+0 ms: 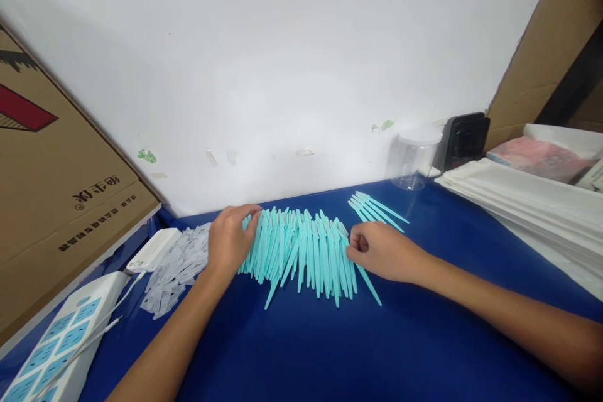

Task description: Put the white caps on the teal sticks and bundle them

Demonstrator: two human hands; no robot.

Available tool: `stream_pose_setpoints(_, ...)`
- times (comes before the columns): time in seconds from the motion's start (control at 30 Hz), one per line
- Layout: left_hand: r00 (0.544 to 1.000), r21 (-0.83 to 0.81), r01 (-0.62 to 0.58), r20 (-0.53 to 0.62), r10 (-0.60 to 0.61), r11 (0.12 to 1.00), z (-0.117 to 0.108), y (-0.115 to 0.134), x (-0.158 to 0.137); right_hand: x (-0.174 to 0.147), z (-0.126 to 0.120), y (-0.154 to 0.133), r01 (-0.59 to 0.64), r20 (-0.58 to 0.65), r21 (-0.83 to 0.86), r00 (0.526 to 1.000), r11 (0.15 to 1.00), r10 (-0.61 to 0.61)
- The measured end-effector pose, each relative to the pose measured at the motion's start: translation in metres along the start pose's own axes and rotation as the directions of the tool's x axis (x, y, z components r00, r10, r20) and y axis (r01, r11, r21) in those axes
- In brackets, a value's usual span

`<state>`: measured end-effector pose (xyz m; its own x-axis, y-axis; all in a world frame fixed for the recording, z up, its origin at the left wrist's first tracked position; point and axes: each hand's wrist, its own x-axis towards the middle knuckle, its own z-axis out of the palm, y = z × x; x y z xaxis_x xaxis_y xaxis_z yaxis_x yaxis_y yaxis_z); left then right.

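A long row of slim teal plastic sticks, which look like eyebrow razors, lies side by side and overlapping on the blue tabletop. My left hand is curled round the row's left end, thumb and forefinger against the sticks' upper ends. At the right end, my right hand is closed, thumb and fingertips brought together against the outermost sticks. What sits between those fingertips is hidden. One stick slants out below this hand. Beyond it lies a small fanned group of teal eyebrow razors.
Translucent plastic pieces are heaped left of my left hand, beside a white box and power strip. A clear jar, a black object and stacked white trays stand right. Cardboard borders the left.
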<state>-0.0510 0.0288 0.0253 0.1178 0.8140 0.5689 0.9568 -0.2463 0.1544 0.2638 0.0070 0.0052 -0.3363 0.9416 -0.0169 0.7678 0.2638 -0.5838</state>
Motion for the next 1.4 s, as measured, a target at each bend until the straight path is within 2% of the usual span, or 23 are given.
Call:
stream_pose_setpoints(0.07, 0.987, 0.144, 0.096, 0.112, -0.113, 0.985, -0.007, -0.014, 0.005, 0.002, -0.002, 0.001, -0.013, -0.036, 0.014, 0.999, 1.0, 0.013)
stream_pose_setpoints(0.2, 0.899, 0.329, 0.182, 0.327, -0.292, 0.927, -0.012, -0.041, 0.009, 0.006, -0.007, 0.003, -0.01, -0.141, 0.011, 0.99, 1.0, 0.012)
stream_pose_setpoints(0.3, 0.847, 0.442, 0.176, 0.388, -0.364, 0.88, -0.009, -0.054, 0.008, 0.007, -0.01, 0.004, -0.009, -0.188, 0.017, 0.982, 1.0, 0.012)
stream_pose_setpoints(0.37, 0.838, 0.481, 0.174, 0.386, -0.386, 0.859, -0.009, -0.059, 0.009, 0.007, -0.011, 0.005, -0.009, -0.199, 0.018, 0.98, 1.0, 0.012)
stream_pose_setpoints(0.47, 0.815, 0.466, 0.21, 0.402, -0.417, 0.859, -0.014, -0.065, 0.012, 0.007, -0.012, 0.004, -0.001, -0.205, 0.009, 0.979, 1.0, 0.003)
stream_pose_setpoints(0.53, 0.762, 0.401, 0.231, 0.492, -0.422, 0.886, -0.019, -0.069, 0.014, 0.007, -0.013, 0.003, 0.007, -0.211, 0.007, 0.978, 1.0, -0.005)
stream_pose_setpoints(0.63, 0.666, 0.292, 0.222, 0.652, -0.364, 0.93, -0.026, -0.073, 0.015, 0.007, -0.013, 0.003, 0.018, -0.225, 0.003, 0.974, 1.0, -0.017)
stream_pose_setpoints(0.7, 0.629, 0.249, 0.215, 0.704, -0.329, 0.944, -0.029, -0.075, 0.015, 0.007, -0.014, 0.004, 0.023, -0.232, 0.0, 0.972, 1.0, -0.022)
stream_pose_setpoints(0.77, 0.62, 0.214, 0.221, 0.723, -0.306, 0.952, -0.03, -0.076, 0.014, 0.007, -0.014, 0.005, 0.029, -0.236, -0.002, 0.971, 1.0, -0.029)
stream_pose_setpoints(1.1, 0.645, 0.18, 0.205, 0.715, -0.271, 0.962, -0.028, -0.074, 0.013, 0.008, -0.013, 0.007, 0.05, -0.247, -0.02, 0.968, 0.999, -0.054)
stream_pose_setpoints(1.27, 0.598, 0.169, 0.228, 0.753, -0.275, 0.959, -0.029, -0.084, 0.012, 0.008, -0.014, 0.006, 0.049, -0.247, -0.031, 0.967, 0.998, -0.055)
stream_pose_setpoints(1.4, 0.591, 0.184, 0.197, 0.762, -0.266, 0.963, -0.025, -0.089, 0.012, 0.007, -0.014, 0.004, 0.053, -0.242, -0.027, 0.968, 0.998, -0.058)
